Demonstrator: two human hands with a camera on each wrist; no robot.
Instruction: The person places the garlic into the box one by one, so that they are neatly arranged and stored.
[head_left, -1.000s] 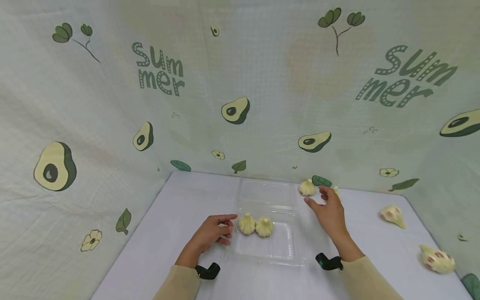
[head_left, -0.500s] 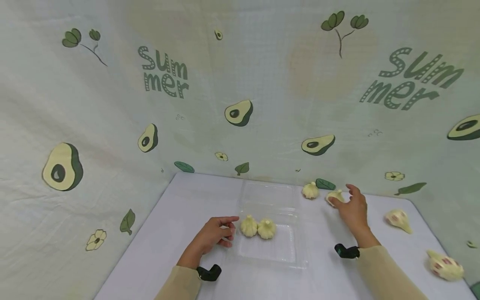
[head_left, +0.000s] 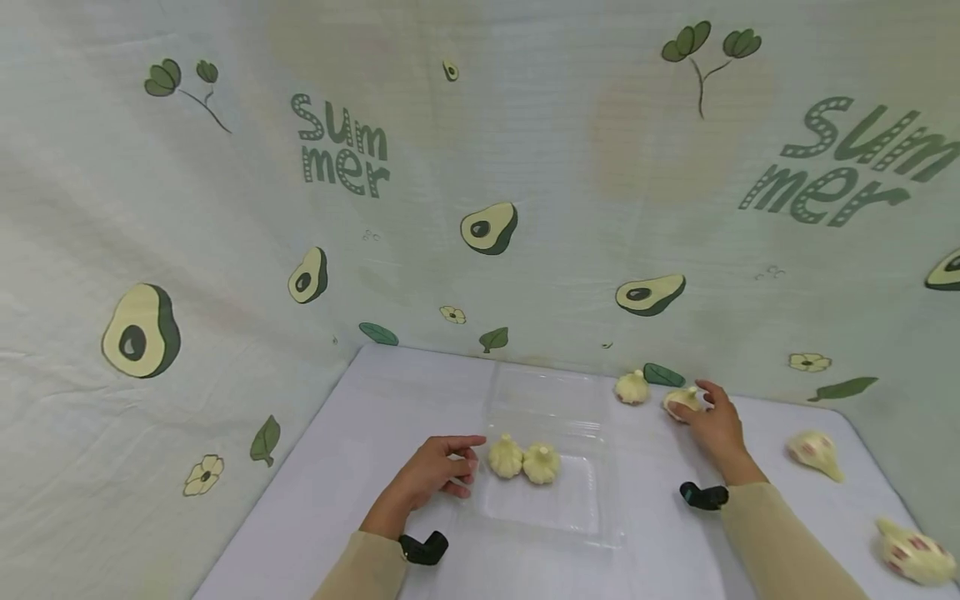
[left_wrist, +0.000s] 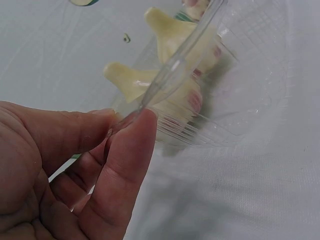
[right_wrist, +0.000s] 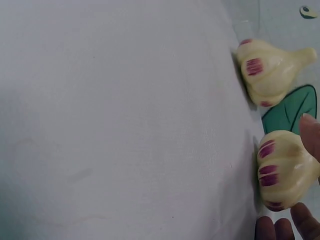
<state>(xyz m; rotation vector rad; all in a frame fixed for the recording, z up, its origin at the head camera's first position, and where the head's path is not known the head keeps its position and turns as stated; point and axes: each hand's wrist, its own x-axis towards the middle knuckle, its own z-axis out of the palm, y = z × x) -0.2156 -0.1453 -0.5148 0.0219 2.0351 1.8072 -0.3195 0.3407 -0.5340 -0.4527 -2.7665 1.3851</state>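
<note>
My left hand (head_left: 435, 475) pinches the near-left rim of a clear plastic clamshell box (head_left: 540, 507) between thumb and fingers; the left wrist view shows this thin rim (left_wrist: 172, 70) closely. Two garlic bulbs stand side by side in the box, a left bulb (head_left: 506, 457) and a right bulb (head_left: 542, 464). Toward the back of the table, my right hand (head_left: 722, 433) grips another garlic bulb (right_wrist: 282, 167), thumb on one side and fingertips on the other. That bulb still sits on the table, its neck partly hidden by the thumb.
A free garlic bulb (head_left: 632, 387) stands left of the gripped one. Two more lie at the right, a farther bulb (head_left: 813, 452) and a nearer bulb (head_left: 917, 554). The box's open lid (head_left: 546, 396) lies toward the printed cloth wall (head_left: 555, 275).
My right hand has moved right from beside the leftmost back bulb to the one next to it, and its fingers have closed in around that bulb. The left hand stays at the box.
</note>
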